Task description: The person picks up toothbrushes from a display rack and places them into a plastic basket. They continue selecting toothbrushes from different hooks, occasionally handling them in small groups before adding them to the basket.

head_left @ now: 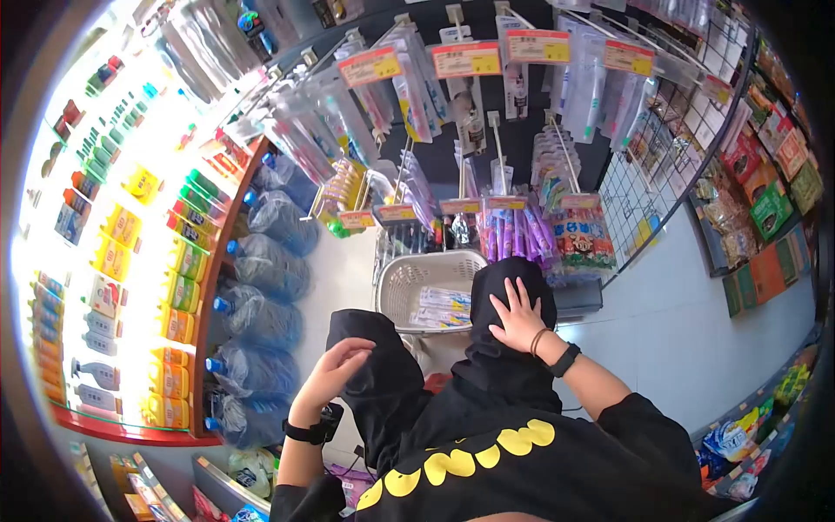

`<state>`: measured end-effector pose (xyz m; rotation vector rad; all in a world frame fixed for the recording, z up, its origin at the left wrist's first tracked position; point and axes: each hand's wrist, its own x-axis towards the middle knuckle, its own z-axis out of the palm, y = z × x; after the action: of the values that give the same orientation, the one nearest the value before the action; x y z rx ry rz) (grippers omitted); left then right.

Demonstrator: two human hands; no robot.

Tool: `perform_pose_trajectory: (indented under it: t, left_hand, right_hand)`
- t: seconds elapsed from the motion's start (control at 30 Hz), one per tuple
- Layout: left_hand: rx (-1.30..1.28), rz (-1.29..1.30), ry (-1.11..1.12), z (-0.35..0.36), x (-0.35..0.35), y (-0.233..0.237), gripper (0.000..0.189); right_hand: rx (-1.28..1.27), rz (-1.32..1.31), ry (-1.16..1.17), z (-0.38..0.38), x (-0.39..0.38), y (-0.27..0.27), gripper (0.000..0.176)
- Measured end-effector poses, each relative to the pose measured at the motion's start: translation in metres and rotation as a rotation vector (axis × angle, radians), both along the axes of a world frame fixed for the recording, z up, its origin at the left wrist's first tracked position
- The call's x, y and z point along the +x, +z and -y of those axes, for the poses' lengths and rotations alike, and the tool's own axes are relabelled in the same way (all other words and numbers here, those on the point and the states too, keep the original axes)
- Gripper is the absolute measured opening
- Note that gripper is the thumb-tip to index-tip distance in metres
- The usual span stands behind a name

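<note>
My left hand (341, 367) rests beside the knee of my black trousers, its fingers bent and close together, with nothing visible in them. Spread flat on my other knee, my right hand (518, 318) has its fingers apart and holds nothing. Between and beyond my knees stands a light grey plastic basket (402, 280) with several packaged toothbrushes (444, 306) inside. Purple packages (519, 233) hang just past the basket, close to my right knee.
Packaged goods hang on hooks with price tags (466, 60) ahead. Large wrapped water bottles (263, 315) line the left, beside bright shelves (180, 322). A black wire grid (648, 174) stands to the right, with snack packets (771, 211) beyond it.
</note>
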<state>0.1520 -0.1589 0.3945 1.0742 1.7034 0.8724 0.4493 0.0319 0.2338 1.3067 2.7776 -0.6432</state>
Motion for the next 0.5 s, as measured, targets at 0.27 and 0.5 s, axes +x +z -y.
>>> perform_pose_trajectory:
  t: [0.27, 0.5]
  left_hand:
    - [-0.068, -0.347, -0.683, -0.038, 0.028, 0.13, 0.035]
    - [0.337, -0.04, -1.06, -0.081, 0.023, 0.256, 0.038]
  right_hand:
    - [-0.045, -0.045, 0.049, -0.007, 0.023, -0.013, 0.069]
    - [-0.091, 0.068, 0.091, -0.022, 0.02, -0.007, 0.072]
